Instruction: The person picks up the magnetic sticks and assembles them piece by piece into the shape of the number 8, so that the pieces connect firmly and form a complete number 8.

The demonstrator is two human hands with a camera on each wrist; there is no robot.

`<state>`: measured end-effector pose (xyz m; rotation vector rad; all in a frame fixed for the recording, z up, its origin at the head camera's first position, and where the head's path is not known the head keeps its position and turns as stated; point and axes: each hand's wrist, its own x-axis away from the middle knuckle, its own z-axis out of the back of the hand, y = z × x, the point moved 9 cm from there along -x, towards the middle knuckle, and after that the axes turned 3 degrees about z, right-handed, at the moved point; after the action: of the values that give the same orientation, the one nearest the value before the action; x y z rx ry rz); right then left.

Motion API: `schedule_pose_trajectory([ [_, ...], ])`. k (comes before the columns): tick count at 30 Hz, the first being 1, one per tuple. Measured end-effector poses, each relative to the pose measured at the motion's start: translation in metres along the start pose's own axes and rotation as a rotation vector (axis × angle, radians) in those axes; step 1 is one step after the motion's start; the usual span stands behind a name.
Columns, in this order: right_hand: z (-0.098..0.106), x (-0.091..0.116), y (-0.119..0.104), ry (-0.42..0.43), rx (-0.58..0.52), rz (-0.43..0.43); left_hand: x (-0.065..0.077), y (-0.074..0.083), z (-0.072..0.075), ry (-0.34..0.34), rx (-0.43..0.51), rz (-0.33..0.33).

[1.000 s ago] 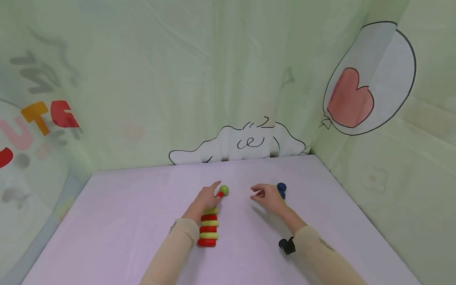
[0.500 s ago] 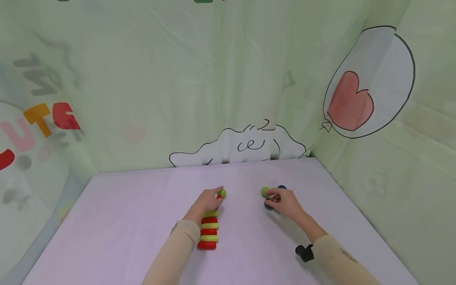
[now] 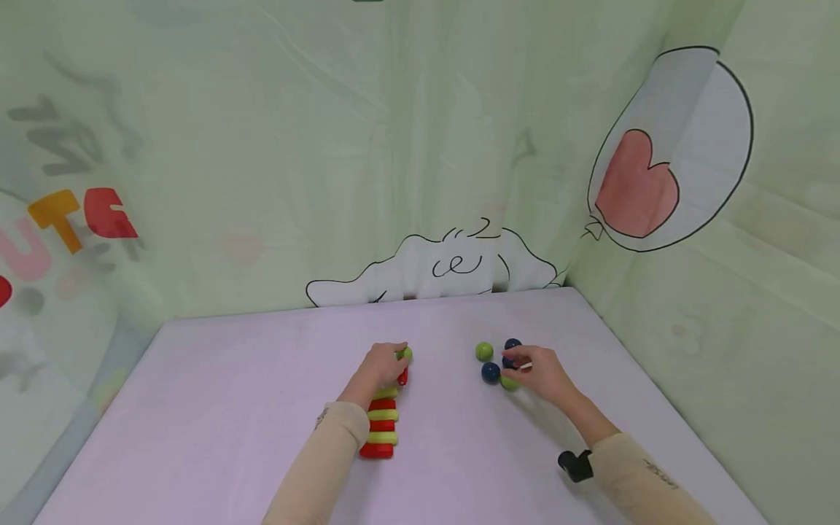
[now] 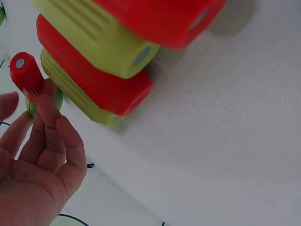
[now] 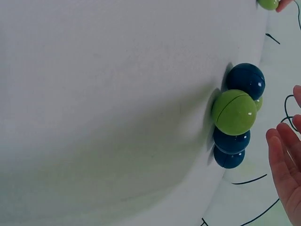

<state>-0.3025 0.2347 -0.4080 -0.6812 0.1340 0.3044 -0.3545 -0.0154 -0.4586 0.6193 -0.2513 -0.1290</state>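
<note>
The left hand [image 3: 382, 364] grasps a red bar [image 4: 26, 73] between its fingertips, with a green ball [image 3: 407, 354] at the bar's far end. Red and yellow bars [image 3: 383, 426] lie in a row beside the left wrist. The right hand [image 3: 542, 373] is released, its fingertips apart from the blue balls [image 3: 491, 372] and green balls [image 3: 484, 351] clustered just beside them on the table [image 3: 453, 452].

On the surface [image 3: 459, 459], a green ball [image 3: 408, 355] lies between the left fingers [image 3: 395, 348]; a red block [image 3: 403, 378] and a row of red and yellow-green blocks [image 3: 383, 426] lie in front of them. Left of the right fingers [image 3: 523, 351] lie a second green ball [image 3: 484, 351] and a dark blue ball [image 3: 490, 372]; a third green ball [image 3: 509, 383] lies just in front, two dark blue balls [image 3: 512, 343] behind.
</note>
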Motion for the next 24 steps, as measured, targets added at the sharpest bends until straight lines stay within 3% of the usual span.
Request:
schedule_pose_trajectory([
  [5, -0.001, 0.001, 0.008, -0.009, 0.008, -0.009, -0.004, -0.003, 0.003, 0.019, 0.040, 0.006],
  [10, -0.003, 0.002, 0.013, -0.021, 0.009, -0.003, -0.004, 0.000, 0.011, 0.076, 0.011, -0.009],
  [18, -0.004, 0.003, 0.023, -0.048, 0.032, -0.078, -0.005, 0.008, 0.016, 0.142, -0.059, -0.050],
  [24, -0.009, 0.002, 0.029, -0.070, 0.048, -0.095, -0.006, 0.008, 0.017, 0.159, -0.046, -0.036],
])
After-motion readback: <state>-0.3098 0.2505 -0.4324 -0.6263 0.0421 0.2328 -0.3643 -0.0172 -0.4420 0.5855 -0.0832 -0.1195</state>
